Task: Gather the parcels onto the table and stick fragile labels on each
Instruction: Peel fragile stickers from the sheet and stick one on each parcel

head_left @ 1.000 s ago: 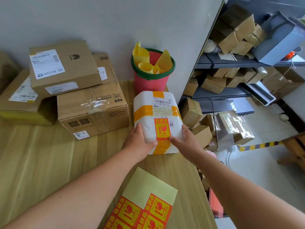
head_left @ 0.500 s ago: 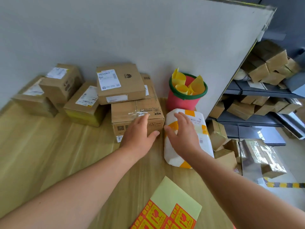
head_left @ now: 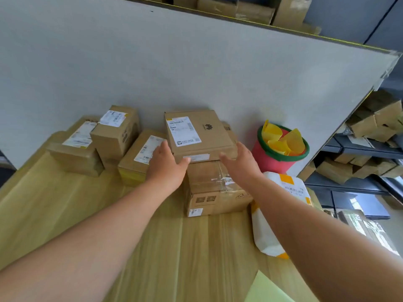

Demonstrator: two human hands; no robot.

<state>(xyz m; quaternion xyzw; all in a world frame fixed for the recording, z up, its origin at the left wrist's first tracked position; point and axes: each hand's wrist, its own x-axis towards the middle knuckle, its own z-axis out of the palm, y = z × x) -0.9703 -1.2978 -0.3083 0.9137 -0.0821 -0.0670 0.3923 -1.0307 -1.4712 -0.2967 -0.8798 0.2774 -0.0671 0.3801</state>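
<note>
Bright, even daylight from the right, soft shadows, slight motion blur, wide-angle edge bending.

Your left hand [head_left: 166, 168] at left edge of flat box [head_left: 196, 136], right hand [head_left: 242, 164] at its right edge. Flat box on large box [head_left: 213, 199], mid-tabletop [head_left: 87, 214]. Three boxes [head_left: 115, 131] left of stack, against panel [head_left: 196, 62]. Bucket [head_left: 279, 158] right of stack. Padded parcel [head_left: 265, 236] before bucket, near tabletop's right edge. Label sheet [head_left: 266, 290] nearest you. Shelves [head_left: 359, 149] off right.
</note>
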